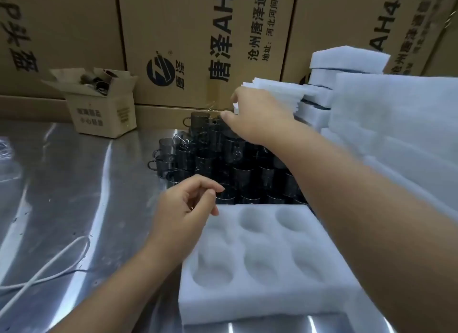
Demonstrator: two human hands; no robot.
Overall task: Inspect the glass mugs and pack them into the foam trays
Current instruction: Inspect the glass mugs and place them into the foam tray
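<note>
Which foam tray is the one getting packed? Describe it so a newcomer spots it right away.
Start at the shiny metal table and find the pile of dark glass mugs near its middle. Directly in front of them, nearest the camera, lies a white foam tray. Unlike the foam stacks piled at the right, it lies alone and flat, with round empty pockets facing up.

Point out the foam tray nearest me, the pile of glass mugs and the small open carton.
foam tray [247, 305]: head view, its front wall.
glass mugs [244, 176]: head view, a mug mid-pile.
small carton [99, 117]: head view, its printed front face.
</note>
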